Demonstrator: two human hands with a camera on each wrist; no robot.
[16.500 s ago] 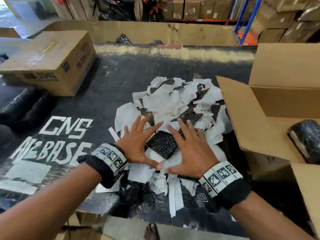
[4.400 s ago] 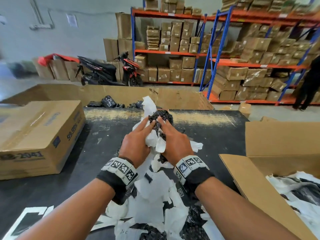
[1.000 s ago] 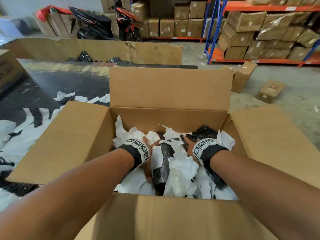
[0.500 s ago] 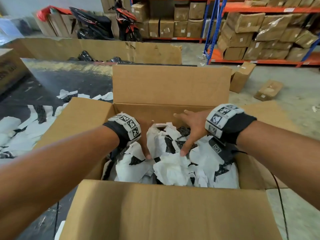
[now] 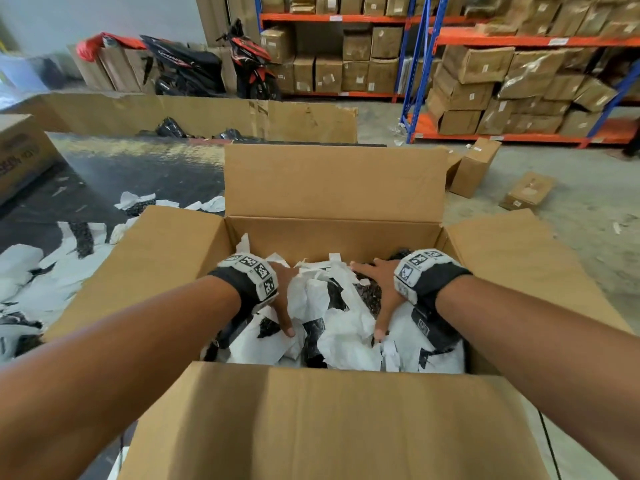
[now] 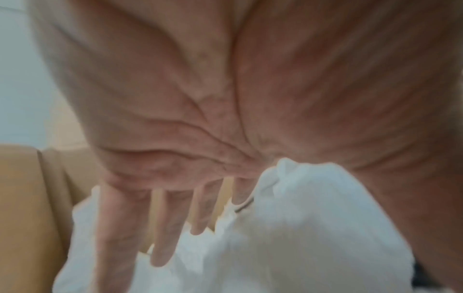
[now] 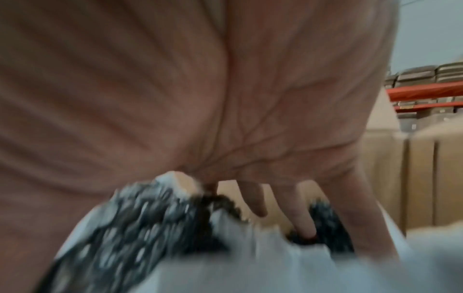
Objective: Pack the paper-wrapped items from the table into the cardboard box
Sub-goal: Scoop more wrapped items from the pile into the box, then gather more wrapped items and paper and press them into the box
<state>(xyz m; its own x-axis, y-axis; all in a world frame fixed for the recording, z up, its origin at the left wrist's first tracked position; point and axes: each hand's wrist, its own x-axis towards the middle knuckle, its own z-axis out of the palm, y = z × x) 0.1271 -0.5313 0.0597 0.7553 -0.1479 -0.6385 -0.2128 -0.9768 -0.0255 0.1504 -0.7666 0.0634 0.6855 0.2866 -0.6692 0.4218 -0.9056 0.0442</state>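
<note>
The open cardboard box (image 5: pixel 332 237) stands right in front of me, its four flaps spread out. Inside lies a heap of black items in torn white paper (image 5: pixel 343 327). My left hand (image 5: pixel 284 296) rests flat on the left of the heap, fingers straight and spread, as the left wrist view shows with white paper (image 6: pixel 288 228) under the palm. My right hand (image 5: pixel 381 292) lies flat on the right side, fingers straight over a black textured item (image 7: pixel 140 222). More paper-wrapped items (image 5: pixel 52 271) remain on the dark table to the left.
A closed cardboard box (image 5: pixel 20 150) sits at the table's far left. A low cardboard wall (image 5: pixel 207 114) runs behind the table. Small boxes (image 5: pixel 474 171) lie on the concrete floor to the right, with shelving racks (image 5: pixel 519 64) and a motorbike (image 5: pixel 207 67) beyond.
Both hands have gone back down onto the heap in the box after lifting half a second ago. The paper has shifted a little under them.
</note>
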